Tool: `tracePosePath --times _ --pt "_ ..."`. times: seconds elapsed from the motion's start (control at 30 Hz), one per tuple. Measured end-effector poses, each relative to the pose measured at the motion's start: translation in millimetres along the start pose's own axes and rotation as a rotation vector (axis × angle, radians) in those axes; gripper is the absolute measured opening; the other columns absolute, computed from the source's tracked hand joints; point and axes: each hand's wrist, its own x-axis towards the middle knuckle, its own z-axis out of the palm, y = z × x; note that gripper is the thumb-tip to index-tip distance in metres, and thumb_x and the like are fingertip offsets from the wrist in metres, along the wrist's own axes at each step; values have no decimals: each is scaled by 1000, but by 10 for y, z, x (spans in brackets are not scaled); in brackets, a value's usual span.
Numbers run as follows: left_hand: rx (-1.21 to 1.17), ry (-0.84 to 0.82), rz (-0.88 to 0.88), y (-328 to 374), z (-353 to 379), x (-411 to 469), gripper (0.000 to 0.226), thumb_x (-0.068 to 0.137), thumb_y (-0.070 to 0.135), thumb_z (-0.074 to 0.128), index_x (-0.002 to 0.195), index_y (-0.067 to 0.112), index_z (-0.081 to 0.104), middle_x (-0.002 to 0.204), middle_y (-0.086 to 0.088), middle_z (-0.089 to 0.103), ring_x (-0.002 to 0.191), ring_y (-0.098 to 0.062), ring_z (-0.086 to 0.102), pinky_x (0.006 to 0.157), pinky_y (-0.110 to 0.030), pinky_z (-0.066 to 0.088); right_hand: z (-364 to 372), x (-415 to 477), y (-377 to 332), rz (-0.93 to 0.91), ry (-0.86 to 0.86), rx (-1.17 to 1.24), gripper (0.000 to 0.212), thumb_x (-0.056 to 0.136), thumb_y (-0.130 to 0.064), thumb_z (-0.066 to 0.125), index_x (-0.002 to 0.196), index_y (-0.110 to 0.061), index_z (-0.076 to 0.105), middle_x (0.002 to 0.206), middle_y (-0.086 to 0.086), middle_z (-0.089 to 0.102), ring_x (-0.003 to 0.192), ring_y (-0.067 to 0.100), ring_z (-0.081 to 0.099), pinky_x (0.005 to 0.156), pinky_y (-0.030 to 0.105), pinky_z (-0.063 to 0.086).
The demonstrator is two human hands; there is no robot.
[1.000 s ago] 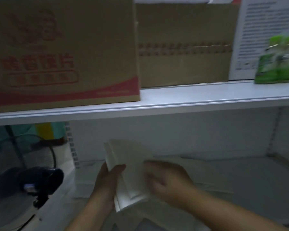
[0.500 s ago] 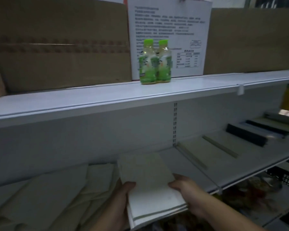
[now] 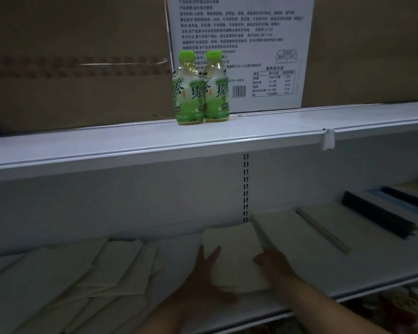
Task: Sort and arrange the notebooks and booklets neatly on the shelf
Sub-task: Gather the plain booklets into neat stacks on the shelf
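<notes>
Obs., dim light, some blur.

Nearest: left hand [image 3: 204, 273] with fingers straight and splayed, laid flat against the left edge of the booklet stack [image 3: 237, 261], pressing rather than gripping. Right hand [image 3: 274, 263] at the stack's right edge, fingers bent over it and apparently gripping it. The underside of the grip is hidden.

The stack lies flat on the lower shelf [image 3: 381, 266], set back from the front lip and close beside the neighbouring stack [image 3: 287, 227] on its right. Whether the two touch is not resolvable.

Handling (judgement): thin soft-cover paper, light, floppy singly but stiff enough as a block. The smooth covers are likely to slide over one another, so the block may fan out if pushed from one side only. Best held at both long edges, squeezing inward, with thumbs on top to keep the layers square.

Appearance: pale cream, plain covers, no print legible, edges roughly flush.

Left of the hands: loose booklets [image 3: 87, 280], same pale colour, overlapping at odd angles and unsorted.

Farther right: dark-spined notebooks [image 3: 377, 213] in rows.

Far: upper shelf [image 3: 130, 143] carries two green tea bottles [image 3: 200, 90], with a printed carton [image 3: 241, 32] and cardboard boxes [image 3: 77, 61] behind them.
</notes>
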Motion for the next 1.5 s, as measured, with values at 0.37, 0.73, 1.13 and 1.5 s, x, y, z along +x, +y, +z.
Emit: tracePosePath --times 0.37,0.73,1.13,1.5 --pt "167 292 -49 -257 130 188 142 30 98 33 150 26 13 152 7 26 141 -10 21 111 -17 16 -78 522 -35 -198 -16 -575 40 85 -20 57 124 -11 54 126 11 58 112 22 56 85 24 46" --pt "184 246 -58 -207 154 194 126 48 88 50 152 25 13 154 9 21 141 -7 18 113 -16 14 46 374 301 -558 158 -856 32 75 -24 45 83 -8 71 89 12 69 79 31 68 64 33 56" --pt "7 91 -186 -98 -22 117 72 90 52 53 147 14 31 152 -2 34 138 -14 33 112 -22 26 -9 234 223 -599 78 -996 28 70 -21 34 55 -12 56 59 5 55 55 27 60 45 29 49" --pt "617 275 -268 -703 -1852 -668 61 99 51 27 152 26 12 161 -5 1 148 -23 -2 118 -40 3 1616 -623 -944 -1136 -458 -1172 63 94 -38 39 150 -21 18 159 9 -3 147 23 2 118 32 7"
